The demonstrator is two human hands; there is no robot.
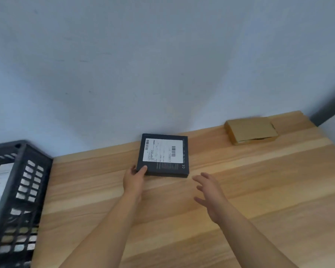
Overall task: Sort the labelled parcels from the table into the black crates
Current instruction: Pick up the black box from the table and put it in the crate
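From the head view we see the black crate (17,190) at the left already holding at least one pale parcel, so sorting is under way. Our left hand (134,178) pinches the near-left corner of the black labelled parcel (162,155) on the worktop (240,190), our right hand (211,192) hovers spread beside it, and a brown parcel (250,130) waits farther right.

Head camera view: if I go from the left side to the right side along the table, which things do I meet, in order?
black crate → left hand → black box → right hand → brown cardboard box
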